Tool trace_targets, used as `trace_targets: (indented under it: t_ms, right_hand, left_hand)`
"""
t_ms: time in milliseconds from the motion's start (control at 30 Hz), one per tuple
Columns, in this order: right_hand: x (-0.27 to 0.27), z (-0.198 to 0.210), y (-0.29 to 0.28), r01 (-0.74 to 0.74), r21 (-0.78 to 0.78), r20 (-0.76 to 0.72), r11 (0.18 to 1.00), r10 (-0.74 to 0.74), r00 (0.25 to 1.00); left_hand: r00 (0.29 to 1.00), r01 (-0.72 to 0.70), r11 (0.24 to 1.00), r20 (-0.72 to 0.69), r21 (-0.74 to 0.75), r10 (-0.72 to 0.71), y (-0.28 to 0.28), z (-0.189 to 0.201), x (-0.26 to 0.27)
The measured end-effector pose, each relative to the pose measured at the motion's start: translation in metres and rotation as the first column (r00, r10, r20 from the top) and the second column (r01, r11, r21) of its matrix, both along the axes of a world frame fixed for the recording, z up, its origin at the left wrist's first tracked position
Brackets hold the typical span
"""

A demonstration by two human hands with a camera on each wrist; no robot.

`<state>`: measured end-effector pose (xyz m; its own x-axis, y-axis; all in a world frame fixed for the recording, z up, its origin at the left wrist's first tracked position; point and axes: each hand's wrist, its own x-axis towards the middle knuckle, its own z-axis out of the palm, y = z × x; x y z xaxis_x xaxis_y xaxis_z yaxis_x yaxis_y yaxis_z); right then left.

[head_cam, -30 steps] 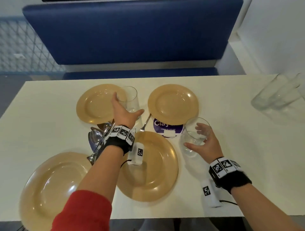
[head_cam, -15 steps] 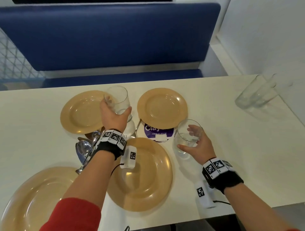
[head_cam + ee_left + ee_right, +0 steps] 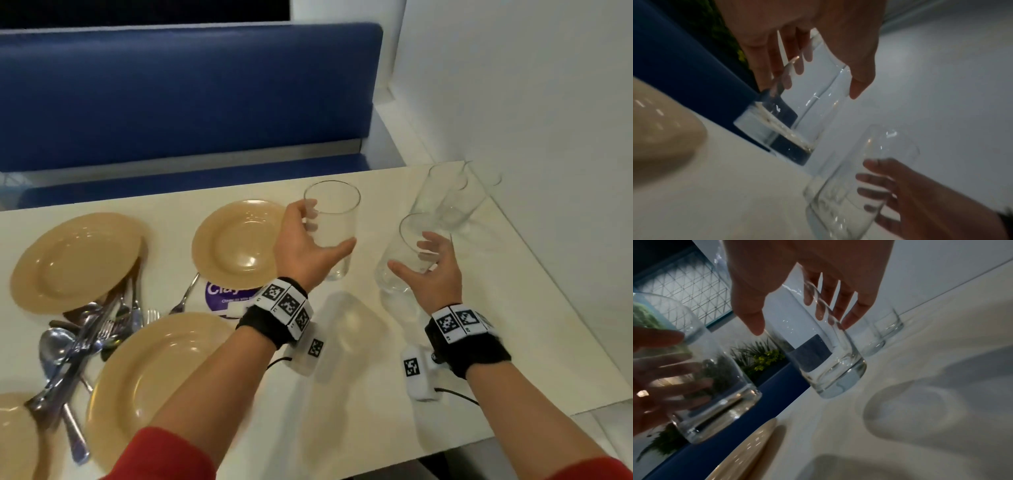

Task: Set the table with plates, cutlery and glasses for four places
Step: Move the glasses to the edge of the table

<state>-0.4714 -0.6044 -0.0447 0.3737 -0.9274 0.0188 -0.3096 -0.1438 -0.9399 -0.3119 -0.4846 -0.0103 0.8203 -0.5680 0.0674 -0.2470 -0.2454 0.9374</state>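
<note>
My left hand grips a clear glass round its side, lifted just right of the far middle plate. The left wrist view shows that hand and its glass. My right hand holds a second glass, tilted, a little above the table. In the right wrist view its fingers and thumb wrap that glass. Two more glasses stand at the back right corner. Three other tan plates lie on the table. Cutlery is piled between them.
A lone fork and a purple sticker lie between the middle plates. A blue bench runs along the far edge. A white wall closes the right side.
Both hands have carried their glasses up and to the right, toward the two glasses in the back corner. The left glass has left its spot between the far plates.
</note>
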Motion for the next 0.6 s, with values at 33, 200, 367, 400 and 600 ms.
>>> trace_targets:
  t_ms: [33,200,367,400,600]
  right_hand:
    - [-0.011,-0.003,-0.015,0.019,0.001,-0.011,1.000,-0.019,1.000]
    - [-0.063,-0.009,-0.098,0.059,-0.007,-0.097,0.998,-0.060,0.993]
    - [-0.084,-0.015,-0.152,0.041,0.061,-0.153,0.997,-0.032,0.988]
    - [-0.087,-0.017,-0.159,0.033,0.066,-0.161,0.997,-0.022,0.987]
    - [-0.096,-0.027,-0.182,0.002,0.102,-0.155,0.995,0.014,0.988]
  left_hand:
    - [1.000,0.017,1.000,-0.011,0.007,-0.017,-0.017,-0.007,-0.014]
    - [0.992,0.079,0.997,-0.099,0.028,-0.075,-0.110,-0.036,-0.078]
    - [0.986,0.101,0.994,-0.138,0.035,-0.095,-0.171,-0.055,-0.115]
    - [0.987,0.099,0.994,-0.133,0.045,-0.092,-0.178,-0.058,-0.119]
    - [0.987,0.084,0.992,-0.143,0.092,-0.071,-0.201,-0.073,-0.135]
